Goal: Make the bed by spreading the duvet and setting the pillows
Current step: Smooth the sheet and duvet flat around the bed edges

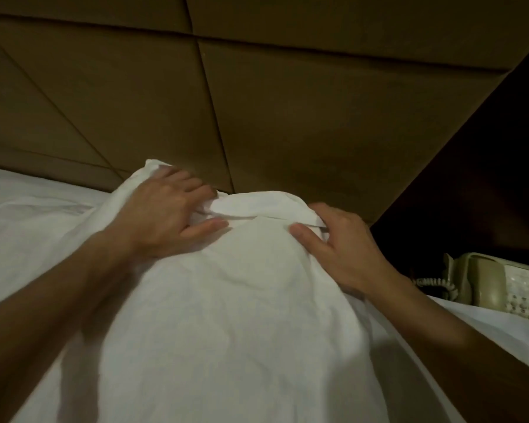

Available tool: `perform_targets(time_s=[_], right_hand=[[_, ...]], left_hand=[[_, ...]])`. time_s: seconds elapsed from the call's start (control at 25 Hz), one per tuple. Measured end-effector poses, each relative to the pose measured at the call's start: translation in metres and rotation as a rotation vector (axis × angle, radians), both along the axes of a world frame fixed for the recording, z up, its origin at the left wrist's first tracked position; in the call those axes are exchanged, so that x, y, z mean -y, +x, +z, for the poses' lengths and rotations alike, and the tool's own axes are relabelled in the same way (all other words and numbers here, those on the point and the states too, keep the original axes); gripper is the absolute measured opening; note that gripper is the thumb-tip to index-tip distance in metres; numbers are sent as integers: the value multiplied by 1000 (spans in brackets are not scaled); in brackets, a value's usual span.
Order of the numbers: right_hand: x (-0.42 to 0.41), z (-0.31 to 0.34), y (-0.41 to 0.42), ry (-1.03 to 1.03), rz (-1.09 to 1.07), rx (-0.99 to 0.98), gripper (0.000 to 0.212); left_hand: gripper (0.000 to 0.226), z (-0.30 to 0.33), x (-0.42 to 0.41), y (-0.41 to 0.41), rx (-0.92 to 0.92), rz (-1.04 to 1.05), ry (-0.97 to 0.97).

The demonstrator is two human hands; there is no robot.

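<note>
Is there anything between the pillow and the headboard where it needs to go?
Nothing visible. Both the left hand and right hand hold the pillow at its top edge, close to the headboard. The telephone sits off to the right, out of the path.

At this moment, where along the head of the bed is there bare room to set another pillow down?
The flat sheet left of the pillow, running along the headboard, looks free. The middle is crowded: left hand and right hand both grip the pillow. To the right, a telephone sits close.
</note>
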State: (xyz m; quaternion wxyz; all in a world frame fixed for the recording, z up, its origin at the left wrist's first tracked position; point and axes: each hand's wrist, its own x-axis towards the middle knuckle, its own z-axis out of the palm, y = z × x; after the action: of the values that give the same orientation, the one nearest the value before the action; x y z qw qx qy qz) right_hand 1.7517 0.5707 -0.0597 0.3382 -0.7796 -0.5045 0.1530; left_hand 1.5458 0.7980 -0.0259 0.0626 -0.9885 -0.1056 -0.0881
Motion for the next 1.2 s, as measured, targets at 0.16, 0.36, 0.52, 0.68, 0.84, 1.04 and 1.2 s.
perform_targets(time_s=[0.16, 0.36, 0.52, 0.68, 0.84, 1.04, 1.2], right_hand=[[10, -10, 8, 40, 111, -250, 53], [-28, 50, 43, -472, 291, -201, 98], [-55, 32, 32, -754, 223, -50, 104], [-38, -17, 18, -638, 63, 87, 111], [-31, 0, 18, -549, -11, 272, 100], [-34, 3, 2, -457, 109, 144, 109], [-34, 32, 28, -611, 158, -41, 112]], left_hand=[[92, -2, -31, -15, -283, 26, 24], [102, 54, -58, -1, -333, 176, -87], [98, 37, -65, -8, -366, 216, -1], [104, -5, -67, -35, -343, 175, -21], [87, 23, -78, -55, -351, 174, -175], [108, 18, -69, -50, -393, 145, -146], [101, 70, -86, -18, -418, 283, -212]])
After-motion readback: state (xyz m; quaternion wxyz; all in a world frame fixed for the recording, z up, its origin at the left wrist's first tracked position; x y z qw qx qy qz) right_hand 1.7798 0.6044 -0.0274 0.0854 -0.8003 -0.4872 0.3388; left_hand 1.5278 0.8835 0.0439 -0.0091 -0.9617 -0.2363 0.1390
